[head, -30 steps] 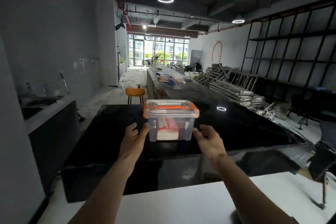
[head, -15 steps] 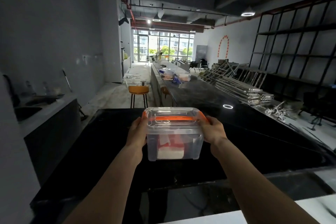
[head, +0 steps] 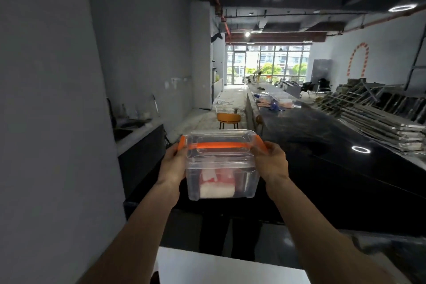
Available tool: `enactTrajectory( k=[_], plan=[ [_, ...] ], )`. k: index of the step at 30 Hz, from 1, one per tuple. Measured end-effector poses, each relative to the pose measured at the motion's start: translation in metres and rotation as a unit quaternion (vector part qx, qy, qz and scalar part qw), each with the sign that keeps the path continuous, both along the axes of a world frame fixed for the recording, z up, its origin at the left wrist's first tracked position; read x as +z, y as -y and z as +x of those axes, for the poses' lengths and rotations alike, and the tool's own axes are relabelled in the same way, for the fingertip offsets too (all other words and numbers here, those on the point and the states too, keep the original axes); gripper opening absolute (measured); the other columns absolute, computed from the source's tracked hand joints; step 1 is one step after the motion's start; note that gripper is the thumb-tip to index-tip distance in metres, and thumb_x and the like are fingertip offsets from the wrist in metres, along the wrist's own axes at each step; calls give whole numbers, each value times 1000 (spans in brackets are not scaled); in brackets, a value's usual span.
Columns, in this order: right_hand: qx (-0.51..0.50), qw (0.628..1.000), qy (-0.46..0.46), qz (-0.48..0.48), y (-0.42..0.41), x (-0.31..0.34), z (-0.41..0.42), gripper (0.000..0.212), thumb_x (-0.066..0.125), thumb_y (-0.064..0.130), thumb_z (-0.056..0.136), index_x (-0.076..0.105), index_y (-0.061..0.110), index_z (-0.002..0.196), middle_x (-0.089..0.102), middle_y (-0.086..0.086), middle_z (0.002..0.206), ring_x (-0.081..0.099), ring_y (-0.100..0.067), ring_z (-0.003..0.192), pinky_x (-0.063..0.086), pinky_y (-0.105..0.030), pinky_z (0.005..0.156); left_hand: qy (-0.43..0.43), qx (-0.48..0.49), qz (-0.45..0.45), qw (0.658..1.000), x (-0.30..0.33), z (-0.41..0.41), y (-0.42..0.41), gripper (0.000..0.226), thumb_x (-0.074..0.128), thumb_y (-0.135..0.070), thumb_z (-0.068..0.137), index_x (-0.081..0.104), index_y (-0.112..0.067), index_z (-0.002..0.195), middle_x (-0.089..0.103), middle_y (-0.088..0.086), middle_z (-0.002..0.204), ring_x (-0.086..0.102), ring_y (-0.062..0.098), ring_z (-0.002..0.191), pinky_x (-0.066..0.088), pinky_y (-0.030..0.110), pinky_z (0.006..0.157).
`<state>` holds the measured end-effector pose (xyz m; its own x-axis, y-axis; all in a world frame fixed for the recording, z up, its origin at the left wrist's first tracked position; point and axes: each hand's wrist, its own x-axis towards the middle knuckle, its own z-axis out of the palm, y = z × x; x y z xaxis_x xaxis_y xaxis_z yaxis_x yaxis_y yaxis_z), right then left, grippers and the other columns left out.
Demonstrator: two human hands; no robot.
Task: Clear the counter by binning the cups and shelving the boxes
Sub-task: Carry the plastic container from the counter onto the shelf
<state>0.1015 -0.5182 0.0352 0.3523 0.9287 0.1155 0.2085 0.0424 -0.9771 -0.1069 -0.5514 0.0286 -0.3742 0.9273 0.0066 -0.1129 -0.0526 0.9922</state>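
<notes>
2 bare hands clamp 1 clear plastic box (head: 221, 168) between them, held up in the air in front of the person and clear of the black counter (head: 345, 168) below and behind it. The left hand (head: 173, 166) presses flat against the box's left wall, fingers wrapped round the far side just under the orange latch (head: 182, 142) at that end of the lid. The right hand (head: 274, 163) grips the opposite wall the same way, its thumb and fingers closed round the lid's right corner, where a second orange latch mostly hides under them. Both forearms reach in from the bottom edge of the view.

The box carries 1 clear lid (head: 221, 143), shut, with an orange band running across its front edge. Through the wall, a folded white and red item (head: 216, 183) lies on the box floor; what it is cannot be told.

Further along the counter sit a few more clear containers (head: 274, 102) with blue and pinkish contents, too blurred to count surely. 1 orange stool (head: 228, 119) stands on the floor beside the counter's left side. To the left, a dark cabinet with a pale top (head: 138, 136) runs along the grey wall. At the right, metal frames (head: 380, 117) lie stacked on the floor. A white surface (head: 230, 270) fills the bottom centre, below the arms.
</notes>
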Motion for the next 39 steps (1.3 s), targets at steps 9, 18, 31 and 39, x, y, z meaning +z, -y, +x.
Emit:
enactTrajectory(
  k=[9, 18, 31, 39],
  plan=[
    [207, 978, 0, -2, 90, -1, -190, 52, 67, 45, 93, 54, 22, 138, 61, -1, 113, 58, -20, 97, 49, -37, 88, -9, 215, 9, 977, -1, -171, 161, 16, 60, -30, 99, 64, -25, 114, 71, 9, 125, 67, 27, 106, 56, 39, 90],
    [402, 914, 54, 10, 290, -15, -388, 35, 69, 38, 86, 66, 18, 114, 68, -4, 104, 63, -26, 94, 51, -37, 87, 16, 396, 11, 918, -23, -316, 427, 40, 64, -35, 97, 59, -20, 133, 71, 3, 111, 66, 20, 94, 56, 41, 89],
    [622, 780, 46, -42, 625, -82, -584, 25, 71, 36, 91, 61, 20, 107, 69, -4, 101, 61, -19, 83, 44, -31, 68, 11, 600, -40, 799, -67, -403, 816, 65, 73, -59, 82, 58, -22, 133, 71, 4, 120, 71, 25, 106, 56, 48, 97],
    [655, 753, 56, -21, 696, -106, -644, 25, 69, 33, 96, 60, 17, 113, 56, 6, 85, 54, -7, 72, 38, -24, 56, 28, 625, -46, 779, -95, -445, 894, 64, 71, -51, 87, 52, -23, 141, 67, 4, 126, 69, 22, 106, 58, 41, 90]
  ],
)
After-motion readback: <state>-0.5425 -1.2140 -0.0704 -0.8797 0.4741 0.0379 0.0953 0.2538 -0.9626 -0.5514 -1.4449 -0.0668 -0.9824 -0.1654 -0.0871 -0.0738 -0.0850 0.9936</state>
